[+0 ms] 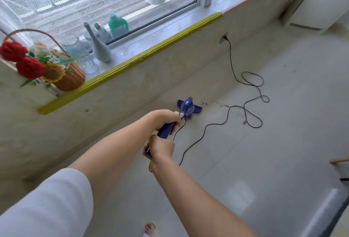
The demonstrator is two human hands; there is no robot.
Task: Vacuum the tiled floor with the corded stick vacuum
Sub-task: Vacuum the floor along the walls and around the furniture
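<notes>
Both hands grip the purple handle of the stick vacuum [186,107], one above the other. The left hand [166,118] holds the handle farther down its length, fingers [174,123] curled tight around it. The right hand [160,149] holds the handle's near end, its fingers wrapped round the grip and mostly hidden behind the back of the hand.

The vacuum's long axis runs from the hands away toward the low wall under the window, tilting down to the tiled floor [283,151]. Its purple floor head [196,108] lies flat on the tiles near the foot of that wall, set crosswise to the handle. Just to the right of the head, scattered dark debris [224,105] lies on the tiles.

The black cord [245,104] leaves the handle, snakes in loose loops across the floor to the right and rises to a wall socket [224,37], where it is plugged in.

On the window sill [170,44] above stand a wicker basket of flowers [69,79], a pale bottle-shaped vase [100,48] and some glass jars.
</notes>
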